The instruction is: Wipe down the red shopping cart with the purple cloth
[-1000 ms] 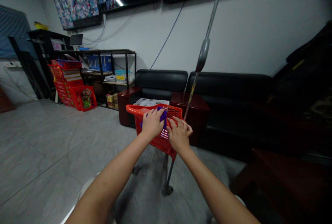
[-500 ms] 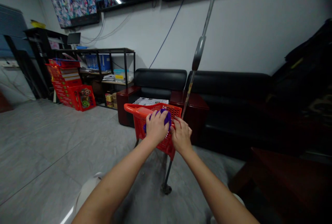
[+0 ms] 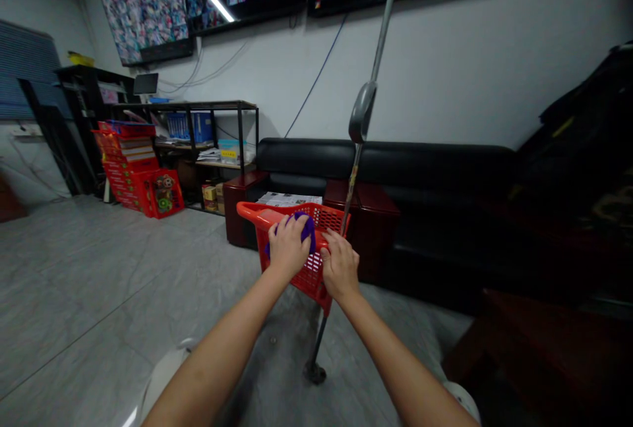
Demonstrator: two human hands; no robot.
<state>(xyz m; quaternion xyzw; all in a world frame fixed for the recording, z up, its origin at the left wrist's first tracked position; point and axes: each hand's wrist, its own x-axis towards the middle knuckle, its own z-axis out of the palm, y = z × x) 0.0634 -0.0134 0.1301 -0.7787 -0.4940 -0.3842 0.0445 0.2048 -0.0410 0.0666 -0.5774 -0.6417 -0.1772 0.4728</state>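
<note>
A small red plastic shopping cart (image 3: 314,275) stands in front of me, its handle bar running across the near top edge. My left hand (image 3: 288,246) presses a purple cloth (image 3: 307,230) onto the handle, with the fingers bent over the cloth. The handle's right end is under my right hand (image 3: 340,261), whose fingers curl over it. A grey metal pole (image 3: 383,31) with a grey plastic piece (image 3: 363,113) rises from the cart's right side. One caster wheel (image 3: 315,372) shows below on the floor.
Behind the cart is a black sofa (image 3: 445,163) with dark red wooden armrests (image 3: 368,216). A dark red table (image 3: 534,335) is at right. Stacked red boxes (image 3: 126,170) and a black shelf (image 3: 217,106) stand at left. Screens (image 3: 148,12) hang on the wall.
My left hand and the purple cloth have slid left along the handle. My right hand stays at its right end. The grey pole piece now looks turned, and the view has tilted up slightly.
</note>
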